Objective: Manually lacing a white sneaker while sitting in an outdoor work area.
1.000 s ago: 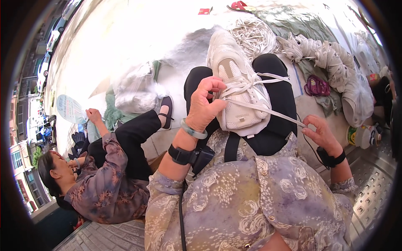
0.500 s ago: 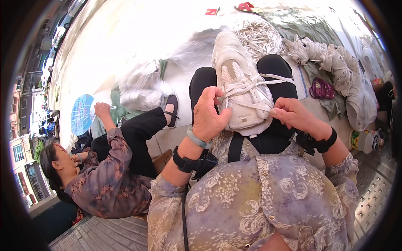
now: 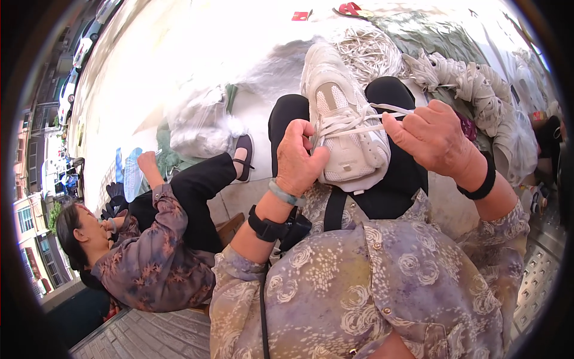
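Note:
A white sneaker (image 3: 347, 152) rests across my black-trousered knees, its toe pointing away from me. Loose white shoelace (image 3: 365, 130) crosses over its upper. My right hand (image 3: 433, 140) is closed on the lace and raised to the right of the shoe, with the lace stretched between them. At the shoe's left side my left hand (image 3: 294, 158) is curled, thumb and fingers against its edge; its fingertips are partly hidden.
A heap of white laces (image 3: 371, 55) lies beyond my knees. Several bundled white shoes (image 3: 478, 90) stand at the right. White plastic bags (image 3: 200, 122) lie to the left. A seated person (image 3: 155, 251) at my left holds a blue fan (image 3: 133, 173).
My right hand has risen and moved right, drawing the lace taut. My left hand stays at the shoe's left side. The person's blue fan has turned edge-on.

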